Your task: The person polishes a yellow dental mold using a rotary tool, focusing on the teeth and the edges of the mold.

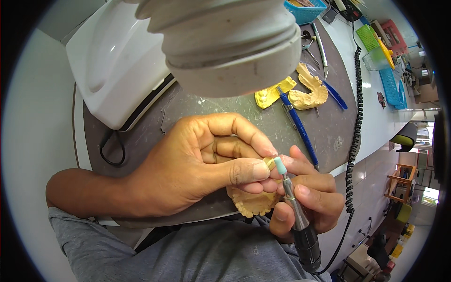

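Note:
My left hand (183,164) pinches a small yellowish dental crown (269,162) between thumb and fingertips. In my right hand (319,197) is a rotary handpiece (305,235), gripped like a pen and pointing up. Its pale green grinding stone (280,165) sits right beside the crown, seemingly touching it; the exact contact is hard to see. Fingers of both hands meet around the crown. Below them, a tan dental cast (253,201) with a row of teeth lies near the bench's front edge, its upper part hidden by my hands.
A wide white suction hose (230,56) hangs over the bench. Yellow cast pieces (310,94), a blue mechanical pencil (300,129) and a blue-handled tool (334,94) lie beyond my hands. A white machine (117,56) stands left; a coiled black cord (358,117) runs along the right.

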`<state>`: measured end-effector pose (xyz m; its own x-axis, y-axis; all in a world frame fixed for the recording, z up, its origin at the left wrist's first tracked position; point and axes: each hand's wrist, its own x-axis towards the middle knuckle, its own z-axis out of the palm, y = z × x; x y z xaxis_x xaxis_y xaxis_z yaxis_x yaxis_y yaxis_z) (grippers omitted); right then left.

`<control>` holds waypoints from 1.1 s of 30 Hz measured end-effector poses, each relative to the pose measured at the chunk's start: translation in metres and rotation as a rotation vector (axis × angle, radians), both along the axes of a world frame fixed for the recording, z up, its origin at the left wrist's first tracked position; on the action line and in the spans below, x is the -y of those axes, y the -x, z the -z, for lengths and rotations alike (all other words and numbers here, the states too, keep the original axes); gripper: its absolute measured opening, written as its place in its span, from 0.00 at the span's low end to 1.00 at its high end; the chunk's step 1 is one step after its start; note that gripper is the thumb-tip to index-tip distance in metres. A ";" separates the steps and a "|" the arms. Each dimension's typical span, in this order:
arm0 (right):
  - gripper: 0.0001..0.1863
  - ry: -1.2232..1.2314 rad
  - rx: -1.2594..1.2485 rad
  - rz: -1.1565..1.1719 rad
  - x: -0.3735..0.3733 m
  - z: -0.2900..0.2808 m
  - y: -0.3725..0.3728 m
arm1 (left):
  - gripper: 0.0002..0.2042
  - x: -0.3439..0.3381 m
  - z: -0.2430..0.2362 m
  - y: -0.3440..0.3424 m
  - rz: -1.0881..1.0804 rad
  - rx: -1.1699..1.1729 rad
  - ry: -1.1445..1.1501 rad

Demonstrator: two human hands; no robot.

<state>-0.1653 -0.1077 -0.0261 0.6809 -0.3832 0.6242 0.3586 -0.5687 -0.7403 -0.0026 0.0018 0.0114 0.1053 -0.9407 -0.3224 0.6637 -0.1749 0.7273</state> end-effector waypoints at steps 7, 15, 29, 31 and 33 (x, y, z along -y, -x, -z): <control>0.21 -0.037 -0.015 -0.048 0.003 -0.002 0.002 | 0.07 0.000 -0.001 0.000 -0.002 0.012 0.023; 0.20 -0.037 -0.021 -0.064 0.002 -0.003 0.002 | 0.06 0.000 -0.001 0.001 -0.005 0.018 0.018; 0.20 -0.037 0.001 -0.042 0.001 -0.001 0.001 | 0.06 0.001 0.000 0.000 -0.003 0.033 0.015; 0.20 -0.049 -0.005 -0.025 0.001 -0.001 0.001 | 0.05 0.001 0.000 0.000 -0.007 0.051 0.025; 0.20 -0.044 -0.002 -0.045 0.002 -0.001 0.002 | 0.05 0.001 -0.001 0.000 -0.005 0.043 0.014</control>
